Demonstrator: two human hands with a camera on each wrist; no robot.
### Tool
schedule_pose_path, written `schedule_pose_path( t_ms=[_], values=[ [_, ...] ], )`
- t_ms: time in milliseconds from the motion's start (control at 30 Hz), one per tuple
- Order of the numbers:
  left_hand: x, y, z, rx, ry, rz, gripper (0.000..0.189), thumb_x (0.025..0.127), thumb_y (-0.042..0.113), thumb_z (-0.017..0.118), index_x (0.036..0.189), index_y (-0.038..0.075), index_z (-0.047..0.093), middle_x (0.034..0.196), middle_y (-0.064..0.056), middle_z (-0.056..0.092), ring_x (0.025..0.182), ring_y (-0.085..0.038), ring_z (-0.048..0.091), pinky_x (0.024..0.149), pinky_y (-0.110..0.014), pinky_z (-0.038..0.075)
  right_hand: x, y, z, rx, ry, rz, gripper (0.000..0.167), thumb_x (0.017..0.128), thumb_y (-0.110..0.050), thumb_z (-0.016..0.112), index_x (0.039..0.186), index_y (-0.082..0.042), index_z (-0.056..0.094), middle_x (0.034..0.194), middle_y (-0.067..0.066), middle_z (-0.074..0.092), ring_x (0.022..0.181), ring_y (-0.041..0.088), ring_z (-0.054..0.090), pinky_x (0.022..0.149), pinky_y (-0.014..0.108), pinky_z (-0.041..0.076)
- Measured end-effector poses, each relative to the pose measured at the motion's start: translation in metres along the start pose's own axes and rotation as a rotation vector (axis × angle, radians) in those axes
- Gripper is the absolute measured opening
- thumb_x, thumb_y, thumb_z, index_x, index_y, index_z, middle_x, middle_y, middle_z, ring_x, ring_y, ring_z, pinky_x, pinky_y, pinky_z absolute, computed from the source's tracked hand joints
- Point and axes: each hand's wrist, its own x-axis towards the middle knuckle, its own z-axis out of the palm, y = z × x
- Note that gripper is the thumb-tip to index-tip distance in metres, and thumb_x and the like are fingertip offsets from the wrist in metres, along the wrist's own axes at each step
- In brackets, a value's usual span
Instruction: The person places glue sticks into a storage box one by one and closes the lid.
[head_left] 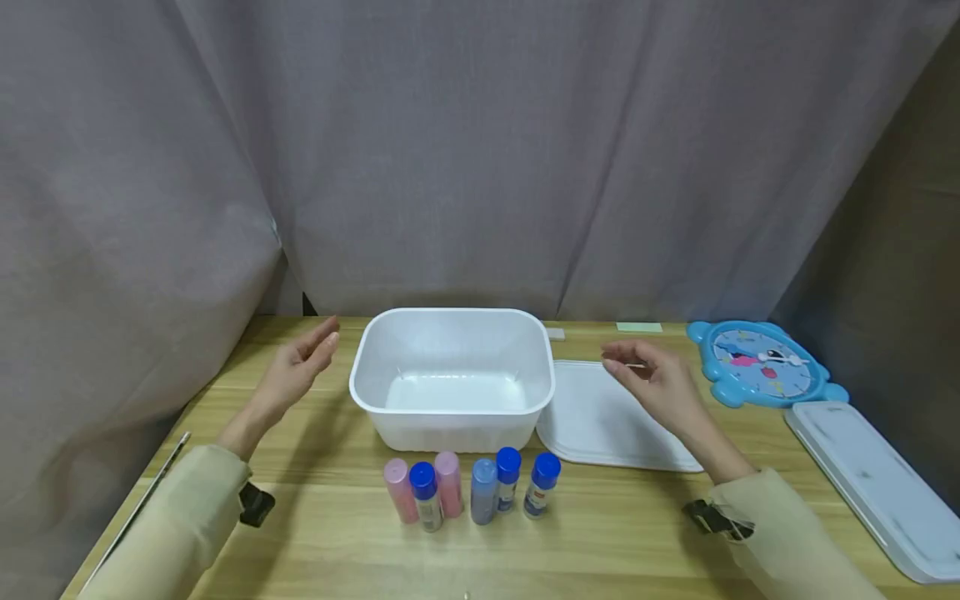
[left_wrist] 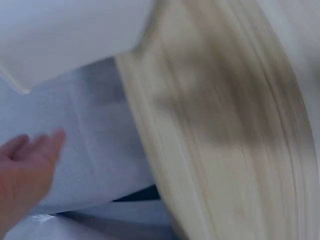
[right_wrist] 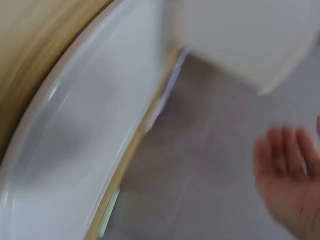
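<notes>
A white plastic tub [head_left: 453, 429] stands upright on the table with nothing in it. To its left, my left hand [head_left: 294, 375] hovers with fingers relaxed, apart from the tub wall. My right hand [head_left: 652, 385] is raised on the other side, over a flat white lid [head_left: 592, 417], its fingers loosely bent and holding nothing. In front of the tub stand several glue sticks: two pink ones [head_left: 448, 487], a light-blue one [head_left: 483, 493] and some with dark blue caps [head_left: 546, 468]. Both wrist views show the hands blurred, with the tub wall [left_wrist: 65, 40] nearby.
A blue toy clock [head_left: 765, 367] lies at the back right, with a long white case [head_left: 877, 483] in front of it. A thin rod [head_left: 138, 508] lies along the left edge. A green paper slip [head_left: 639, 327] sits at the back edge, before a grey curtain [head_left: 450, 150].
</notes>
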Motion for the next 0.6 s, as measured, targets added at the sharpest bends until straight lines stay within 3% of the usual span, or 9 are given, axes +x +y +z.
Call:
schedule_pose_path(
  t_ms=[67, 133, 200, 300, 433, 600],
  values=[
    [0.001, 0.002, 0.002, -0.187, -0.030, -0.012, 0.060, 0.101, 0.030, 0.044, 0.147, -0.003, 0.023, 0.152, -0.020, 0.024, 0.137, -0.037, 0.028, 0.103, -0.027, 0.042, -0.006, -0.012, 0.000, 0.181, -0.125, 0.002, 0.021, 0.092, -0.010, 0.061, 0.109, 0.002, 0.062, 0.102, 0.010, 0.069, 0.091, 0.007, 0.064, 0.076, 0.019, 0.055],
    [0.002, 0.003, 0.005, -0.317, -0.052, -0.034, 0.060, 0.100, 0.026, 0.046, 0.147, -0.002, 0.021, 0.154, -0.019, 0.021, 0.138, -0.035, 0.025, 0.099, -0.019, 0.042, -0.013, -0.023, 0.002, 0.340, -0.285, -0.011, 0.022, 0.092, -0.007, 0.059, 0.111, 0.003, 0.061, 0.103, 0.008, 0.068, 0.093, 0.007, 0.063, 0.076, 0.021, 0.055],
    [0.001, 0.002, 0.008, -0.378, -0.071, -0.051, 0.060, 0.100, 0.023, 0.047, 0.148, -0.003, 0.020, 0.154, -0.018, 0.019, 0.139, -0.034, 0.024, 0.099, -0.017, 0.042, -0.018, -0.030, 0.006, 0.445, -0.433, -0.047, 0.022, 0.091, -0.003, 0.059, 0.112, 0.004, 0.059, 0.104, 0.006, 0.068, 0.097, 0.011, 0.063, 0.079, 0.026, 0.056],
    [0.001, 0.001, 0.013, -0.380, -0.097, -0.070, 0.061, 0.100, 0.021, 0.048, 0.148, -0.002, 0.019, 0.155, -0.017, 0.019, 0.138, -0.033, 0.024, 0.098, -0.016, 0.042, -0.025, -0.035, 0.015, 0.544, -0.597, -0.089, 0.026, 0.089, 0.003, 0.060, 0.114, 0.005, 0.058, 0.108, 0.006, 0.066, 0.101, 0.015, 0.062, 0.085, 0.033, 0.055],
    [0.002, -0.003, 0.019, -0.356, -0.115, -0.078, 0.059, 0.099, 0.019, 0.048, 0.148, -0.001, 0.021, 0.154, -0.016, 0.021, 0.136, -0.029, 0.029, 0.095, -0.013, 0.043, -0.030, -0.037, 0.024, 0.565, -0.706, -0.056, 0.030, 0.088, -0.001, 0.062, 0.117, 0.003, 0.057, 0.113, 0.012, 0.063, 0.104, 0.013, 0.060, 0.091, 0.034, 0.053],
    [0.002, -0.005, 0.023, -0.384, -0.120, -0.070, 0.056, 0.099, 0.014, 0.048, 0.147, -0.003, 0.023, 0.153, -0.019, 0.023, 0.125, -0.011, 0.046, 0.094, -0.015, 0.045, -0.033, -0.035, 0.031, 0.545, -0.750, -0.021, 0.033, 0.088, -0.008, 0.065, 0.118, 0.003, 0.057, 0.117, 0.027, 0.058, 0.105, 0.013, 0.060, 0.092, 0.030, 0.052]
  ],
)
